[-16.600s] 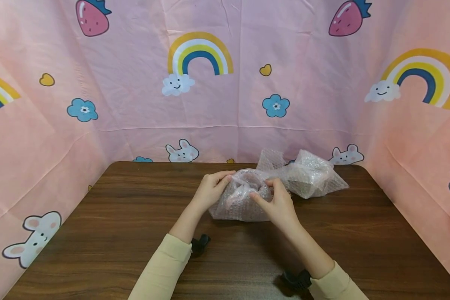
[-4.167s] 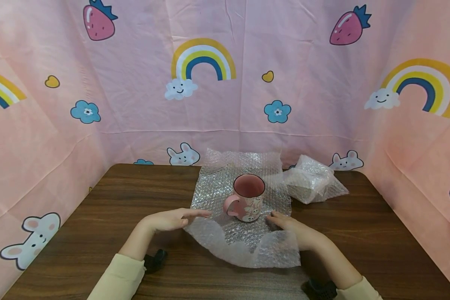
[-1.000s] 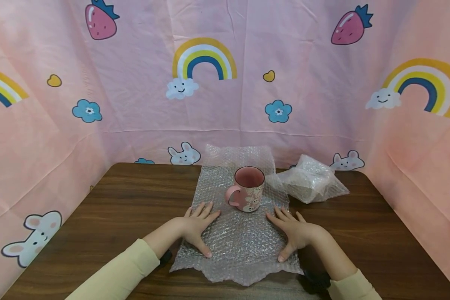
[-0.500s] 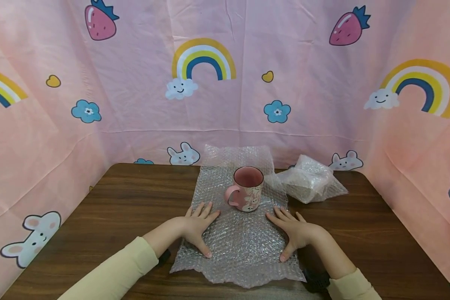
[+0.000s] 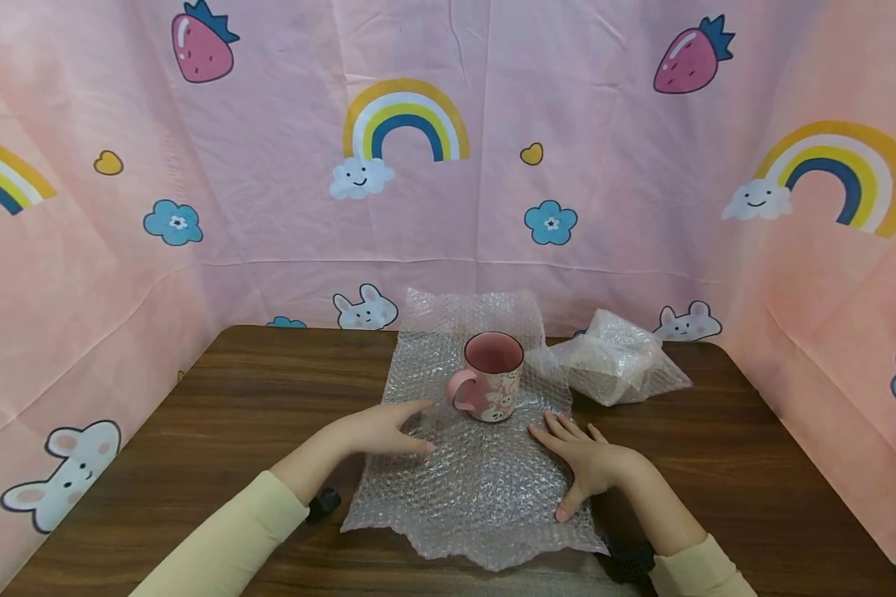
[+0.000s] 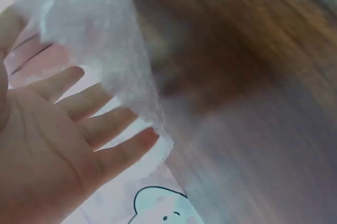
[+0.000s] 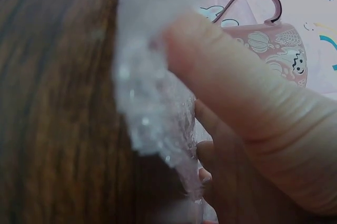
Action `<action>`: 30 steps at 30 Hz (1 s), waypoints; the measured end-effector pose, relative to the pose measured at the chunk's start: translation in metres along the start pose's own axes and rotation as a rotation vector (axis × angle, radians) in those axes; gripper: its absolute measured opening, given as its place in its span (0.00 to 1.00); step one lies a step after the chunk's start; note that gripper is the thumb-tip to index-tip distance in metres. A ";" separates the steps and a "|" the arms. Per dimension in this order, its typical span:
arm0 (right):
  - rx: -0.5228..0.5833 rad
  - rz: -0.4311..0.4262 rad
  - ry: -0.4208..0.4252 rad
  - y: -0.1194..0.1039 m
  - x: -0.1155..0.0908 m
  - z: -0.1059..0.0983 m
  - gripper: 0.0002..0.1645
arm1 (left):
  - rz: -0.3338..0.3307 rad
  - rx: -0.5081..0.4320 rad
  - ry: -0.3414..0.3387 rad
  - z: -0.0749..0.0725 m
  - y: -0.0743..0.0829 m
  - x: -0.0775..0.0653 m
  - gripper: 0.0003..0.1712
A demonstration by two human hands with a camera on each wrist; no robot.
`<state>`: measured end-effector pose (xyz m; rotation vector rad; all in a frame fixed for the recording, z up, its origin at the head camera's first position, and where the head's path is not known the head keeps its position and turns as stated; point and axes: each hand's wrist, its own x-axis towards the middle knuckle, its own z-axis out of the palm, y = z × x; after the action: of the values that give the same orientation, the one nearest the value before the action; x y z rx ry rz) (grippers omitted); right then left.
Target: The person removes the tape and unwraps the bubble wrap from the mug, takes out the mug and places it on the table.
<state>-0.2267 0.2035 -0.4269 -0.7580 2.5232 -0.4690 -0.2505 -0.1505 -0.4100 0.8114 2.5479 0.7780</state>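
A pink mug (image 5: 495, 380) with a dark rim and printed white figures stands upright on a spread sheet of bubble wrap (image 5: 485, 489), its handle toward the left. My left hand (image 5: 373, 431) is over the sheet's left edge, fingers extended toward the mug's handle but apart from it. In the left wrist view its fingers are straight and hold nothing. My right hand (image 5: 586, 460) rests with spread fingers on the sheet's right side, near the mug. The right wrist view shows the thumb (image 7: 221, 71) over the wrap's edge and the mug (image 7: 279, 50) behind.
A bundle in bubble wrap (image 5: 623, 356) lies at the table's back right, its contents hard to make out. The brown wooden table (image 5: 269, 381) is enclosed by a pink printed cloth (image 5: 269, 108). The wrap's far end stands up against that cloth.
The bundle was opened and the mug uncovered; the wrap was flattened and the mug shifted slightly back. In the last half second my left hand rose off the sheet; the right stayed.
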 end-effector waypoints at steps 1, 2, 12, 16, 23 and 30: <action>0.002 0.000 -0.001 0.000 0.000 0.000 0.74 | 0.006 -0.043 0.018 -0.002 0.000 0.000 0.44; 0.006 0.000 -0.001 0.001 0.000 0.000 0.74 | 0.004 -0.067 0.034 -0.003 -0.001 0.001 0.43; 0.012 0.005 0.001 0.001 0.000 0.002 0.75 | -0.039 -0.368 0.202 -0.006 0.007 0.013 0.32; 0.010 0.004 0.001 0.000 0.000 0.002 0.74 | -0.121 -0.508 0.234 -0.004 0.017 0.017 0.31; 0.011 0.009 0.007 0.001 0.000 0.002 0.75 | -0.188 -0.770 0.195 0.000 0.027 0.018 0.36; 0.003 0.016 0.006 0.001 0.000 0.001 0.75 | -0.188 -0.893 0.172 0.001 0.038 0.020 0.37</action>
<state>-0.2264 0.2035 -0.4284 -0.7357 2.5320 -0.4705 -0.2496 -0.1119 -0.3912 0.2073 1.9983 1.7618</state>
